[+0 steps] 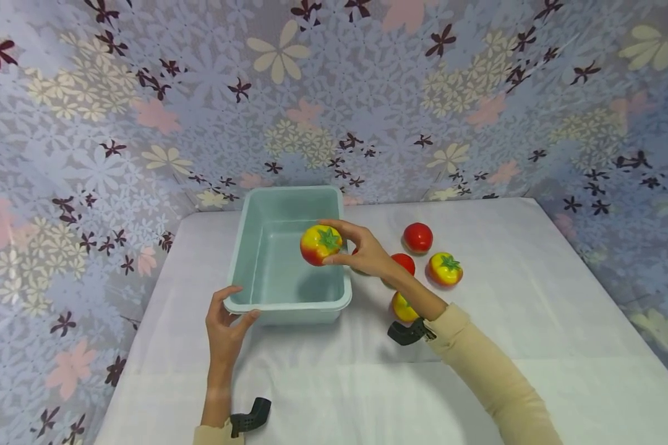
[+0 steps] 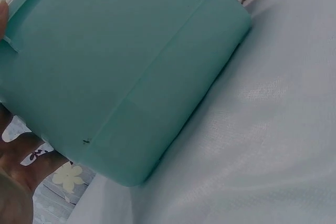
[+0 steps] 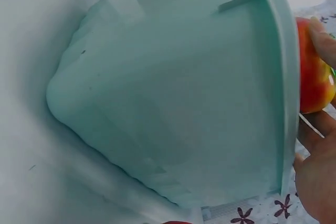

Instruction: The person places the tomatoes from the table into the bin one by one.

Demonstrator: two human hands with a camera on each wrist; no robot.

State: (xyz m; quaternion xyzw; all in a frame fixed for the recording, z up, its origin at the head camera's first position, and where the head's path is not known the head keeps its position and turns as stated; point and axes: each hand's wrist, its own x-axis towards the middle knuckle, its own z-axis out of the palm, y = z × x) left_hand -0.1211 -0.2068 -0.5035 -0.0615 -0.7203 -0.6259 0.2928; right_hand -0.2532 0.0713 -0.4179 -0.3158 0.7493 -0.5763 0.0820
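A pale green plastic bin [image 1: 289, 306] stands on the white-covered table. My left hand [image 1: 227, 327] holds its near left corner, thumb at the front rim and fingers along the left side. In the left wrist view the bin's outer wall [image 2: 121, 66] fills much of the picture. My right hand [image 1: 367, 252] grips a yellow-and-red tomato [image 1: 317, 246] with a green leafy top, between thumb and fingers, over the right part of the bin. The right wrist view has this tomato [image 3: 313, 72] just past the bin's rim [image 3: 287, 77].
Right of the bin lie a red tomato [image 1: 418, 238], a yellow-red tomato [image 1: 445, 270], another red one [image 1: 404, 262] and a yellow one [image 1: 403, 307], the last two partly hidden by my right arm. A flower-patterned wall covering [image 1: 367, 111] rises behind the table.
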